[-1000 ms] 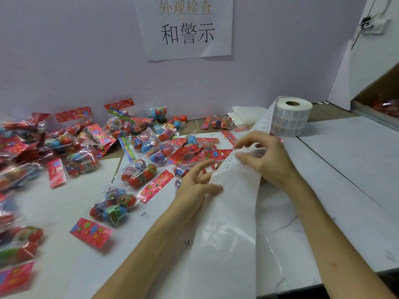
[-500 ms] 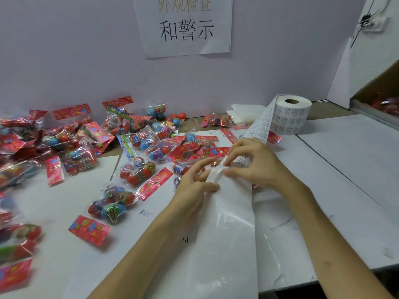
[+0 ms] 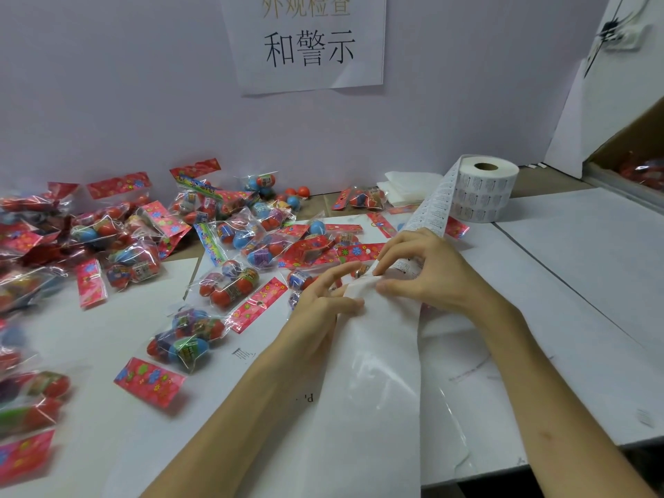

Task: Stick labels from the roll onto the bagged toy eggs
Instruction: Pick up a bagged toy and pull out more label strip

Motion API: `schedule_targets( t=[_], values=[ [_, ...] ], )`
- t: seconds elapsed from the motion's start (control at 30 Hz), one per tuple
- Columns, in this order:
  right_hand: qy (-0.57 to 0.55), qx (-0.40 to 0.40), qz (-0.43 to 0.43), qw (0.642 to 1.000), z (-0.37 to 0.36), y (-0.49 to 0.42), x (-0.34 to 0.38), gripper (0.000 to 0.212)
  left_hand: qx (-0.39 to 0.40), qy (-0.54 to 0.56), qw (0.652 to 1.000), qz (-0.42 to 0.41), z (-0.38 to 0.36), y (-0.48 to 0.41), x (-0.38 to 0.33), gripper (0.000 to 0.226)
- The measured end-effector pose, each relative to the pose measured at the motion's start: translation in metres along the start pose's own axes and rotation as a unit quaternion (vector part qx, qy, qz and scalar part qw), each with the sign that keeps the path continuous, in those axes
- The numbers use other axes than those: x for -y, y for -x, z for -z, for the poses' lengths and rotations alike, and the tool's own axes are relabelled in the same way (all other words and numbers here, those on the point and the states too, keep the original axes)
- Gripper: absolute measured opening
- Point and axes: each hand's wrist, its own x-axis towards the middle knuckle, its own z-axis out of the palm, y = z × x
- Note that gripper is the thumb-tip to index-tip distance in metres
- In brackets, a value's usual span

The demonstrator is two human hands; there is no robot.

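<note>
- Pinching the label strip [image 3: 436, 204] at its near end, the right hand [image 3: 434, 278] sits over the middle of the table [image 3: 582, 282]; its fingers [image 3: 393, 248] are curled, with thumb and forefinger clamped together on the strip's edge where the printed labels stop.
- Left hand [image 3: 319, 303]: just left of the right hand, close beside it; thumb pressed on the left edge of the backing liner [image 3: 373, 389]; remaining fingers [image 3: 339, 273] straight and slightly apart, pointing towards the strip; whether they reach under the liner cannot be told.
- Label roll [image 3: 485, 194]: standing on its flat end at the far right of the table, near the wall; the strip runs off its left side, down and forward to the hands, printed face showing.
- Backing liner: bare, white, glossy; continues from the hands towards the viewer, between both forearms, and passes over the near table edge.
- Bagged toy eggs [image 3: 230, 285]: clear bags with red flowered header cards; scattered over the left half of the table, piled deeper along the left edge; several lie directly beyond the hands, partly hidden by them.
- Loose eggs [image 3: 303, 191]: a few, red and blue, against the wall.
- Folded white sheets [image 3: 406, 185]: stacked just left of the roll.
- Paper sign [image 3: 309, 44]: fixed to the wall above; printed with Chinese characters.
- Cardboard box [image 3: 632, 145]: at the right edge, partly out of view.
</note>
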Motion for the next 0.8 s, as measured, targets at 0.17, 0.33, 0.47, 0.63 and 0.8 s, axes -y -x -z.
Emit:
schedule_targets(
  t=[0.17, 0.33, 0.47, 0.63, 0.8],
  values=[
    [-0.019, -0.008, -0.008, 1.000, 0.000, 0.000, -0.001, 0.010, -0.010, -0.005, 1.000, 0.004, 0.000, -0.002, 0.002, 0.058],
    [-0.016, -0.010, -0.013, 1.000, 0.001, 0.001, 0.000, 0.006, -0.009, -0.023, 1.000, -0.004, -0.002, -0.002, 0.003, 0.059],
    [-0.020, -0.015, -0.023, 0.999, 0.000, 0.001, 0.001, 0.011, 0.007, -0.035, 0.999, -0.025, -0.004, -0.001, 0.004, 0.061],
    [-0.013, -0.033, -0.022, 0.999, -0.001, 0.000, 0.000, 0.015, 0.027, -0.048, 0.998, -0.035, -0.005, 0.002, 0.004, 0.065],
    [-0.019, -0.085, -0.036, 0.996, -0.002, -0.002, -0.004, 0.012, 0.060, -0.056, 0.997, -0.013, -0.010, 0.003, 0.005, 0.073]
  ],
)
